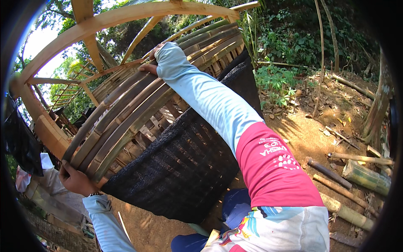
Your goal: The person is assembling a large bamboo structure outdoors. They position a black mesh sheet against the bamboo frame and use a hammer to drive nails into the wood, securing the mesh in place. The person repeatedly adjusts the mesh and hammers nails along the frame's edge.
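A row of split bamboo slats [126,115] runs across a wooden-framed structure, one slat above another. My left hand [77,179] grips the near left end of the upper slat [97,112], its fingertips against the slat's end. Farther along, my right hand [152,62] is closed over the top of the same upper slats, thumb on the near side. Part of that hand is hidden behind its light blue sleeve. Black mesh netting [176,164] hangs below the slats, beneath my right arm.
A curved timber beam [126,20] arches above the slats, joined to wooden posts. Cut bamboo poles [350,212] lie on the ground at right, near a tree trunk [380,101]. A black plastic sheet [21,138] hangs at far left. Leafy plants [277,84] grow behind.
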Demonstrator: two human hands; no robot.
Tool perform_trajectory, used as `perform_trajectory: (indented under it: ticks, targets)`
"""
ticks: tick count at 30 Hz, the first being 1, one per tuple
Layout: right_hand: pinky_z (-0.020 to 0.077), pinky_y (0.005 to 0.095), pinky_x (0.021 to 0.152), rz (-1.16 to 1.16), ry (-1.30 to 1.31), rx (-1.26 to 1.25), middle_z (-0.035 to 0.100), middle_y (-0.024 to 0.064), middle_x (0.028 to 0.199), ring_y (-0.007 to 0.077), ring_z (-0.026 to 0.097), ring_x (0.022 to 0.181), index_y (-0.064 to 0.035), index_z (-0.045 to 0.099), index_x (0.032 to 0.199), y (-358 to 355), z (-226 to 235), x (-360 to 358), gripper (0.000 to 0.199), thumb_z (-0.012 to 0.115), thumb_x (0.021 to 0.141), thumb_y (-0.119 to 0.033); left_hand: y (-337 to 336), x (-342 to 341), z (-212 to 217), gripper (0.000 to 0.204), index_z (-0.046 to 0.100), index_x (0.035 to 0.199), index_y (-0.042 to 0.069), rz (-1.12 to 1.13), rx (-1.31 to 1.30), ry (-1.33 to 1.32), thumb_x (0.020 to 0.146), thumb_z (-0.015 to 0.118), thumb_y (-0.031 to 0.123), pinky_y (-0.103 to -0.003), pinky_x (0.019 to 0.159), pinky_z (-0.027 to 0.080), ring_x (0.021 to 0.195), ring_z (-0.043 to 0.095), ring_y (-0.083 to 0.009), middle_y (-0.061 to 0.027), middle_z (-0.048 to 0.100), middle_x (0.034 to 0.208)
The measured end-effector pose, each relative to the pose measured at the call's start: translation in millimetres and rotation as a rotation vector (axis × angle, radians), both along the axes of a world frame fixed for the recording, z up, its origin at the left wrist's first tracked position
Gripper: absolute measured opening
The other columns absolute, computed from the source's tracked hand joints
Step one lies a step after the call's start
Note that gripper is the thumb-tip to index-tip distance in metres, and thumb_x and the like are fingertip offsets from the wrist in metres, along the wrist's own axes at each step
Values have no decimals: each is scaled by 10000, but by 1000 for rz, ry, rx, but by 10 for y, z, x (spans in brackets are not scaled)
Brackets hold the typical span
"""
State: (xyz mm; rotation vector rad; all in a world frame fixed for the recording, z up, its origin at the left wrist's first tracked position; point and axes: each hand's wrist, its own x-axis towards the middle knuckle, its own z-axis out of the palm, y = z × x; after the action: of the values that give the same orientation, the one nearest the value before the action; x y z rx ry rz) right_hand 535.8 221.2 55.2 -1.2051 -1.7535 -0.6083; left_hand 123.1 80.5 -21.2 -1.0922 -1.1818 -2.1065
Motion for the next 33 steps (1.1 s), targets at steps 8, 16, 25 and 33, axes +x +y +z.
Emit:
perform_trajectory:
  ticks: [8,16,25,33]
  targets:
    - [469,352,977,-7,-31,-56,700,121,1068,301,626,1033,-117,740,1063,86,35,22,781,557,737,-802,-4,19,6,382,632,1027,-74,-53,-18,-41,952,640,301,-315,780,519,853,655,-207,-151,685,976]
    - [468,337,985,-4,-46,-148,694,125,1097,305,625,1046,-104,725,1099,103,88,21,799,557,741,-799,4,-14,10,402,628,1032,-81,-46,-22,-54,945,650,312,-317,799,514,882,656,-216,-157,682,999]
    - [502,354,898,1,-4,57,706,146,965,309,647,930,-82,749,1010,229,15,-83,762,637,707,-772,-83,-39,58,359,621,989,-73,-9,6,3,943,658,280,-318,798,516,860,648,-194,-142,679,962]
    - [494,339,671,175,128,376,672,110,773,235,625,692,-28,685,788,263,-135,19,444,802,757,-455,1,26,29,229,660,831,-16,-191,170,-64,871,735,198,-271,664,446,694,545,-106,-44,637,756]
